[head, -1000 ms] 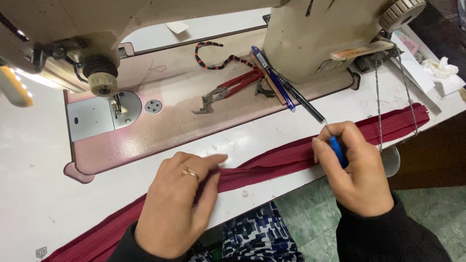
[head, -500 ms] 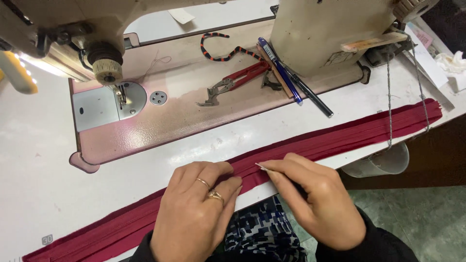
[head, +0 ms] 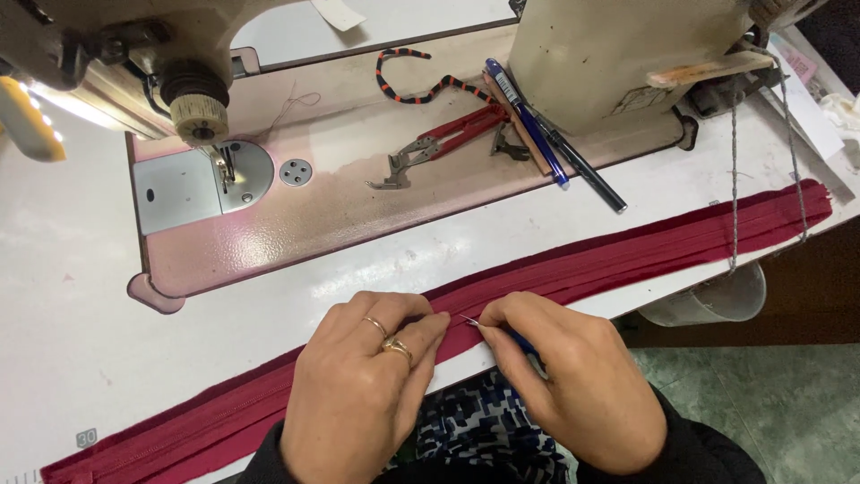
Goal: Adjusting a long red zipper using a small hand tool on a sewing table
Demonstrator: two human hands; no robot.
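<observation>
Left hand (head: 358, 385) pressed flat on dark red fabric strip (head: 627, 255) at table's near edge, gripping nothing. Right hand (head: 573, 376) pinches blue-handled pointed tool (head: 515, 339), tip at strip's seam. Work sits mid-strip; long stretches either side appear untouched. Progress judged partial.

Dark red fabric strip (head: 627, 255) across white bench (head: 72, 296), pale pink sewing machine bed (head: 340, 206) behind the strip, red-handled pliers (head: 448, 143), orange-and-black banded cord (head: 421, 85), blue pen (head: 524, 121), black pen (head: 582, 170), gold rings on left hand (head: 358, 394)
</observation>
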